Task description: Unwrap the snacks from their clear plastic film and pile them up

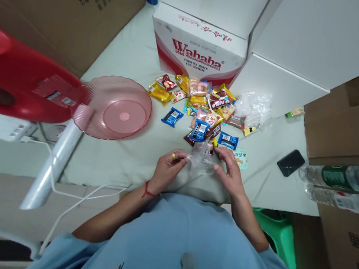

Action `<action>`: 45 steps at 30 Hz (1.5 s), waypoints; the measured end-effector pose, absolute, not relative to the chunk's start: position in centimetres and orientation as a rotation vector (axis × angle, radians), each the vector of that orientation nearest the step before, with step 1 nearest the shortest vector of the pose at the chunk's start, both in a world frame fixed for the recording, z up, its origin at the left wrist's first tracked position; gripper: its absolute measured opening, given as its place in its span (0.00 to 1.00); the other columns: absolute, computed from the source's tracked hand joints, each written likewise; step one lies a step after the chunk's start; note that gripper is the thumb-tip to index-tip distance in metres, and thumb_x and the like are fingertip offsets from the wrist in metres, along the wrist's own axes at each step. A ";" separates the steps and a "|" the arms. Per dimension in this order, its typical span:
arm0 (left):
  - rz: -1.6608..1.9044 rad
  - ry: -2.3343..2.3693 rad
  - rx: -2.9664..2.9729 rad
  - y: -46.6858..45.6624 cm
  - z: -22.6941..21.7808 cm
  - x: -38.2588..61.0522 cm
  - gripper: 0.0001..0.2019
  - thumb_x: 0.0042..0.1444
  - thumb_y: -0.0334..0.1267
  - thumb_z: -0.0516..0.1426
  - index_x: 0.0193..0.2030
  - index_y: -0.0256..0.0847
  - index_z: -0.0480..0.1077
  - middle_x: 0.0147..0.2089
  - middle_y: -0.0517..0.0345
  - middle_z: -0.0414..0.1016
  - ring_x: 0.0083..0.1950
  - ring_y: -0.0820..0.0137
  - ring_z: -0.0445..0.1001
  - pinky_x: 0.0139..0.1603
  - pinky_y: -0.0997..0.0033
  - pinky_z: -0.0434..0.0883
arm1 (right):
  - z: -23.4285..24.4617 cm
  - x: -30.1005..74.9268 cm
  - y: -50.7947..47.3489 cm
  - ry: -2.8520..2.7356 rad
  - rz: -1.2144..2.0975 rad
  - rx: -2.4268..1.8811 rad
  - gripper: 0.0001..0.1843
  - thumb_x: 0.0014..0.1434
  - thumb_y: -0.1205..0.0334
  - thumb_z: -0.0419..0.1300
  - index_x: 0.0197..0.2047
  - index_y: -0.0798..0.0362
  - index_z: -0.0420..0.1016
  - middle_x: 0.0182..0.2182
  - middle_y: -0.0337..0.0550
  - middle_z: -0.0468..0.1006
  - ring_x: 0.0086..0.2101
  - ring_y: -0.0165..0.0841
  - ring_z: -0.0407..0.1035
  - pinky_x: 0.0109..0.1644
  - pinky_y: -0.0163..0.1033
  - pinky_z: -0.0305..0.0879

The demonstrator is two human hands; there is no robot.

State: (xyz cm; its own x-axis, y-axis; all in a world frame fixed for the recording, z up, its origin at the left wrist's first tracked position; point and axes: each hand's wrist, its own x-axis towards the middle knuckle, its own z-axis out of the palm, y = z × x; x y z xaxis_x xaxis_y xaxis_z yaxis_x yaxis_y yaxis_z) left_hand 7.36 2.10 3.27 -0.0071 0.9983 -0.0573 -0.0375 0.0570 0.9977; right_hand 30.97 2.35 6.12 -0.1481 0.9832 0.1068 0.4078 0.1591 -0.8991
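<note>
A clear plastic bag (203, 160) lies at the front of the snack pile, partly see-through, with a small dark and pink packet showing at its far end. My left hand (170, 167), with a gold ring and a red wrist string, pinches the bag's left edge between thumb and fingers. At the bag's right side is my right hand (230, 172), thumb and fingers apart, fingertips at the plastic. Just beyond lie several wrapped snacks: a blue packet (199, 130), another blue packet (228, 140) and a dark brown packet (213, 131). A pale green card-like packet (241, 158) sits beside my right fingers.
A pink ribbed plate (142, 109) and a red plastic container (21, 79) stand left. Behind the snacks is a Wahaha carton (197, 53). Crumpled clear plastic (255, 106), a black phone (290, 162) and bottles (348, 177) are right. A white cable (77, 195) hangs front left.
</note>
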 end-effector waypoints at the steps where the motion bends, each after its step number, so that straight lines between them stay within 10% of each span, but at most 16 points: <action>1: 1.178 1.199 1.200 2.0 3.4 7.3 0.09 0.58 0.44 0.66 0.37 0.43 0.83 0.38 0.54 0.83 0.40 0.67 0.78 0.42 0.69 0.72 | 6.3 30.4 2.8 -1.753 0.918 -1.329 0.25 0.65 0.43 0.67 0.60 0.45 0.79 0.56 0.49 0.78 0.59 0.44 0.70 0.64 0.52 0.67; 9: 1.202 1.275 1.031 1.8 4.5 7.1 0.17 0.65 0.53 0.57 0.43 0.41 0.77 0.41 0.53 0.80 0.42 0.66 0.77 0.42 0.68 0.73 | 4.9 25.4 4.7 -1.923 0.764 -1.265 0.10 0.69 0.56 0.62 0.43 0.46 0.86 0.41 0.47 0.82 0.45 0.40 0.75 0.52 0.47 0.71; 25: 1.402 1.538 0.586 2.8 -0.7 1.9 0.16 0.58 0.51 0.63 0.39 0.44 0.64 0.23 0.72 0.59 0.21 0.77 0.57 0.21 0.77 0.54 | 3.3 30.8 2.4 -0.820 1.288 -1.571 0.28 0.49 0.35 0.73 0.31 0.50 0.71 0.22 0.32 0.66 0.22 0.26 0.55 0.23 0.33 0.52; 31: 1.607 1.852 0.883 0.4 1.4 -1.3 0.15 0.53 0.40 0.66 0.45 0.43 0.69 0.40 0.60 0.71 0.41 0.70 0.71 0.41 0.70 0.70 | 4.2 31.3 1.2 -0.863 1.312 -1.648 0.27 0.54 0.33 0.69 0.32 0.48 0.69 0.22 0.32 0.66 0.20 0.26 0.52 0.20 0.35 0.48; 38: 1.220 1.208 1.734 -0.9 6.9 6.3 0.18 0.61 0.57 0.61 0.44 0.44 0.75 0.51 0.47 0.76 0.56 0.55 0.72 0.61 0.52 0.70 | 7.8 27.2 1.5 -1.032 1.244 -1.493 0.26 0.60 0.33 0.66 0.35 0.48 0.72 0.20 0.32 0.66 0.17 0.26 0.55 0.19 0.35 0.50; 45: 1.060 0.998 1.298 -0.7 6.8 8.3 0.13 0.65 0.51 0.60 0.40 0.43 0.74 0.44 0.50 0.81 0.51 0.60 0.78 0.59 0.55 0.73 | 12.1 30.6 2.2 -1.284 1.357 -1.468 0.25 0.53 0.38 0.74 0.37 0.52 0.78 0.18 0.31 0.66 0.17 0.24 0.54 0.19 0.33 0.48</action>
State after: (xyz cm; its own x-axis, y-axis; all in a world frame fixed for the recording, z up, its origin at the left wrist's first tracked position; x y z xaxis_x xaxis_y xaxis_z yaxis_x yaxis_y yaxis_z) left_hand 8.29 -0.74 6.79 0.2360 0.9715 0.0206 -0.0383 -0.0119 0.9992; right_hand 30.65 2.16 12.06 -0.0640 0.9705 -0.2327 0.1782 -0.2183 -0.9595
